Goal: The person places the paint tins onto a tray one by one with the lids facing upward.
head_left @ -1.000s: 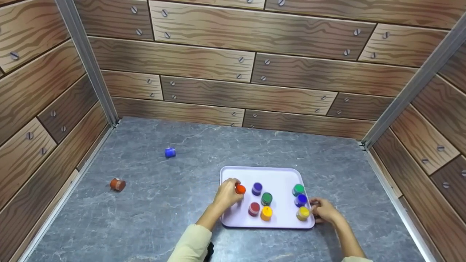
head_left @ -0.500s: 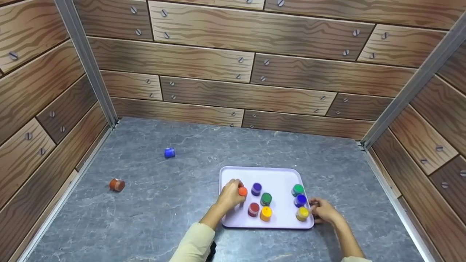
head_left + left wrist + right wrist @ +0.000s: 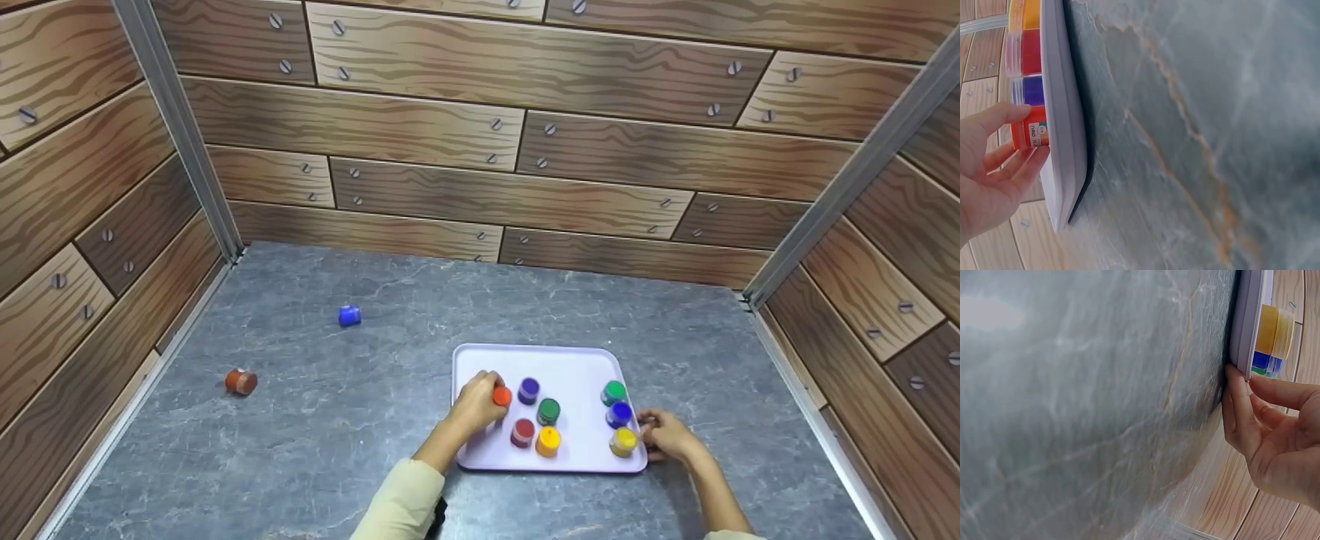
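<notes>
Grey surface: my left hand grips the orange jar on the tray, right hand pinching its 3 o'clock rim; two jars remain outside, toward 10 o'clock.

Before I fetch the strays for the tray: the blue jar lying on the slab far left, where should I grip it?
Take the blue jar across its round body, fingers coming down from above. It seems to lie on its side on the grey slab, so the curved wall faces up with open space all round it.
</notes>
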### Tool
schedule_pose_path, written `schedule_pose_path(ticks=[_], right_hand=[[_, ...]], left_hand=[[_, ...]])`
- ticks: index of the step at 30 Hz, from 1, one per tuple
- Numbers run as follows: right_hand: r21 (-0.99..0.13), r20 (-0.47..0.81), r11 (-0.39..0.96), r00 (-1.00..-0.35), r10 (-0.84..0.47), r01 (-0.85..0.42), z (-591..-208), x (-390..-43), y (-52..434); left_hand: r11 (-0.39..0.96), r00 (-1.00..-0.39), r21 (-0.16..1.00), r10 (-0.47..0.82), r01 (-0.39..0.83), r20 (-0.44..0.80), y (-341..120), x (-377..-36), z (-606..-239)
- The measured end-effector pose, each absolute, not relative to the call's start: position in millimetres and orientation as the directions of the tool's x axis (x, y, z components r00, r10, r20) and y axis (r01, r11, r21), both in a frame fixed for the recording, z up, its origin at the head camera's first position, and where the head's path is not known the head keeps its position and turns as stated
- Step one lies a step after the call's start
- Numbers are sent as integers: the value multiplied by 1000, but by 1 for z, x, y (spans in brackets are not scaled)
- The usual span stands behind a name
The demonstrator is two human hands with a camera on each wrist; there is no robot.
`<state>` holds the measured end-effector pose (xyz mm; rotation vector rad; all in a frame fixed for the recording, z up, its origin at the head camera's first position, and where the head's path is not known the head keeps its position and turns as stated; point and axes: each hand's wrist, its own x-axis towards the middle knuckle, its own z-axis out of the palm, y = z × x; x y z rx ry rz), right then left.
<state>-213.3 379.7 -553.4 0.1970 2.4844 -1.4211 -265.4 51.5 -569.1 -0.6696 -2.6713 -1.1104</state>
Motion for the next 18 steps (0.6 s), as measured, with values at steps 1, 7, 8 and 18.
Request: schedule_pose_path(ticks=[1,7,8,18], right_hand=[[-824,-300,509,-954,-20,248,-554,-213,380],[-825,-298,507,-954,-17,249,-554,-214,381],[-823,-298,510,-954,-17,248,-554,-214,381],[-818,-289,520,-957,0,246,-553,-214,379]], left_hand=[[617,-883,632,343,469,321,51,-265,-570],[556,-887,697,357,453,292,43,-267,-568],[541,-891,715,353,443,285,41,-267,-566],[515,-879,712,271,477,393,3,-278,-559]])
